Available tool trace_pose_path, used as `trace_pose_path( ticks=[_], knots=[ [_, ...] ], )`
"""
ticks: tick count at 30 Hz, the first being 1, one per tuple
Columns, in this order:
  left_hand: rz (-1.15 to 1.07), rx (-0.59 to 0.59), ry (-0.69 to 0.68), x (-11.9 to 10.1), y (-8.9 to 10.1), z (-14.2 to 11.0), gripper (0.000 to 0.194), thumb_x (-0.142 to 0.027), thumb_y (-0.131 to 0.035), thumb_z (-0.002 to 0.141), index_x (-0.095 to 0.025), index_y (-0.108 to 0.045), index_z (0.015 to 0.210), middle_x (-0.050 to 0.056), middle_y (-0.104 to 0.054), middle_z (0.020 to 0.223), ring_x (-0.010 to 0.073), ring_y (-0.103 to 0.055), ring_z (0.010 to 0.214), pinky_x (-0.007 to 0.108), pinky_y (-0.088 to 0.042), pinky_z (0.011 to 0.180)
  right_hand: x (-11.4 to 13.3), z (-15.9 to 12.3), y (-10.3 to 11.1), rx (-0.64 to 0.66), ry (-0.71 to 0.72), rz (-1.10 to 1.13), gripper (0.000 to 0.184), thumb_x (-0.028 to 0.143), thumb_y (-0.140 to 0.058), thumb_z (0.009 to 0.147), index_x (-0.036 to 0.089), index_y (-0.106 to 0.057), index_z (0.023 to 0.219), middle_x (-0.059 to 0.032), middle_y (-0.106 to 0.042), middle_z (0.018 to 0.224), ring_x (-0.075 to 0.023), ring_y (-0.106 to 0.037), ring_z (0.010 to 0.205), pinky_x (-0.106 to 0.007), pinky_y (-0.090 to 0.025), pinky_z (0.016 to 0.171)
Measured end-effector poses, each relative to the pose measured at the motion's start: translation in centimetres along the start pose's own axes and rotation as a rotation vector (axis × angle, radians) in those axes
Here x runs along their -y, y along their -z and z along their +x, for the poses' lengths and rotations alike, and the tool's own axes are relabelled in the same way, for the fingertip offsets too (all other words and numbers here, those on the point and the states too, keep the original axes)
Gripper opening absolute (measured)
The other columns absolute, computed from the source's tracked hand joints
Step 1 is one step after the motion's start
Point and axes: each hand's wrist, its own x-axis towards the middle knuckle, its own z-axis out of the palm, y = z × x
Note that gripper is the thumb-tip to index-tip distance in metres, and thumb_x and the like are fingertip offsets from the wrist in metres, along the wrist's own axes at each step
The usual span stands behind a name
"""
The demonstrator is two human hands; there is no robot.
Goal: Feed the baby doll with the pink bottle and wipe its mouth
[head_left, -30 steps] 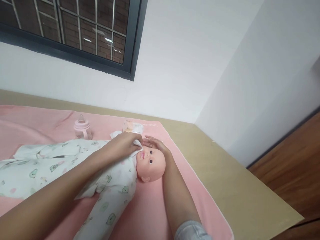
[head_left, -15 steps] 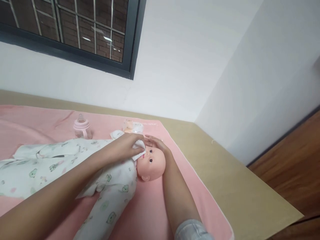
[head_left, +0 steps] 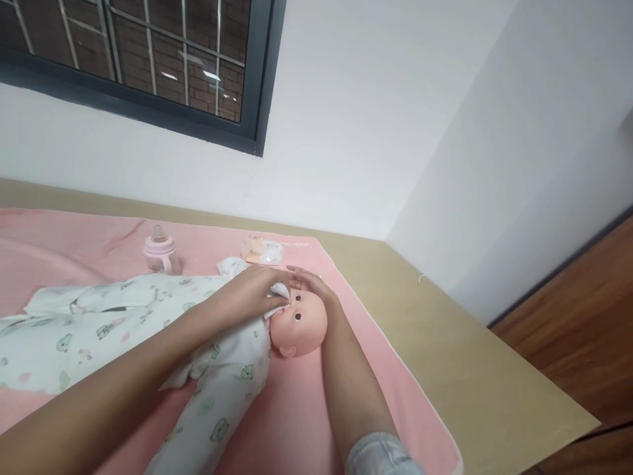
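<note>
A baby doll [head_left: 304, 326] lies on its back, its bald head toward the right, dressed in a white outfit [head_left: 232, 369] printed with small green animals. My left hand [head_left: 254, 290] pinches a folded white wipe [head_left: 277, 297] and presses it at the doll's mouth, which is mostly hidden behind it. Along the far side of the head rests my right hand [head_left: 314, 285], its fingers stretched out flat and its wrist against the crown. It holds nothing in its fingers.
Beneath the doll a pink mat [head_left: 297, 409] covers much of the tan tabletop [head_left: 445, 356]. A pink baby bottle [head_left: 162, 254] stands at the back left. Behind my left hand is a wipes packet [head_left: 264, 251]. A wall with a barred window [head_left: 148, 59] borders the far side.
My left hand has shifted slightly with the wipe, moving a little toward the doll's nose and far cheek. My right hand stays at the head.
</note>
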Motion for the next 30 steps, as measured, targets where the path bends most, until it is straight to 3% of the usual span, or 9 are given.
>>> trace_pose_path(
  ticks=[17, 22, 26, 30],
  knots=[
    [0.100, -0.034, 0.038, 0.3, -0.3, 0.4, 0.018, -0.022, -0.050, 0.075, -0.020, -0.067, 0.079, 0.003, -0.069, 0.083, 0.0215, -0.062, 0.078, 0.029, -0.040, 0.066, 0.1, 0.1, 0.1, 0.005, -0.030, 0.012, 0.033, 0.023, -0.063, 0.080, 0.019, -0.059, 0.112, -0.0058, -0.071, 0.096, -0.0197, -0.067, 0.096, -0.043, -0.047, 0.100],
    [0.037, -0.100, 0.060, 1.2, 0.4, 0.4, 0.017, -0.028, -0.051, 0.077, -0.022, -0.066, 0.084, 0.001, -0.069, 0.091, 0.0223, -0.062, 0.086, 0.029, -0.042, 0.074, 0.1, 0.1, 0.4, 0.022, -0.008, 0.006, 0.034, 0.026, -0.065, 0.078, 0.019, -0.059, 0.111, -0.0074, -0.070, 0.105, -0.0201, -0.066, 0.101, -0.043, -0.046, 0.102],
    [-0.019, -0.132, 0.127, 2.5, 1.6, 0.3, 0.026, -0.035, -0.052, 0.077, -0.021, -0.063, 0.096, 0.002, -0.068, 0.100, 0.0241, -0.061, 0.092, 0.031, -0.043, 0.080, 2.0, -0.4, 0.1, 0.077, 0.028, -0.040, 0.027, 0.032, -0.066, 0.079, 0.019, -0.063, 0.103, -0.0097, -0.065, 0.118, -0.0222, -0.064, 0.107, -0.045, -0.045, 0.103],
    [-0.059, -0.160, 0.203, 4.0, 2.1, 0.4, 0.041, -0.039, -0.055, 0.074, -0.020, -0.056, 0.110, 0.006, -0.062, 0.116, 0.0264, -0.059, 0.101, 0.032, -0.044, 0.082, 6.2, -2.4, -2.0, 0.265, 0.107, -0.246, 0.027, 0.038, -0.066, 0.080, 0.019, -0.067, 0.099, -0.0090, -0.061, 0.126, -0.0230, -0.059, 0.116, -0.044, -0.043, 0.104]
  ],
)
